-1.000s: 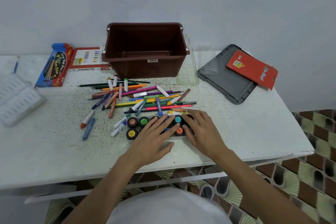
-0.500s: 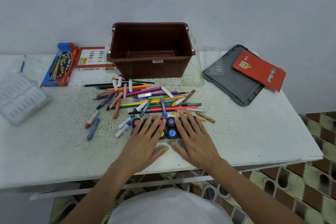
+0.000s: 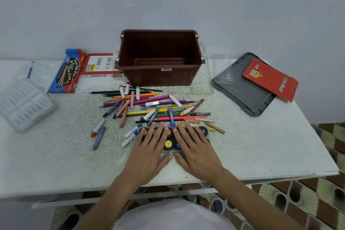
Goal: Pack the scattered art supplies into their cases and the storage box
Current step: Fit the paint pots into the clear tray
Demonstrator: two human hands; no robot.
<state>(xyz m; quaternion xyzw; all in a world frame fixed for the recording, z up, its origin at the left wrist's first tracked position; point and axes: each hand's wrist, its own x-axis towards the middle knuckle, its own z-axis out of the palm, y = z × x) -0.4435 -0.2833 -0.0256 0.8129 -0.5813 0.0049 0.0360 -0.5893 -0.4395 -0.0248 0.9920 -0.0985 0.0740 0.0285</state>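
Inside clear tray, small paint pots

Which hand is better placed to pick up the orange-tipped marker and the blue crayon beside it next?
Probably the left hand. The orange-tipped marker and blue crayon lie on its side of the paint pots; the right hand would have to reach across.
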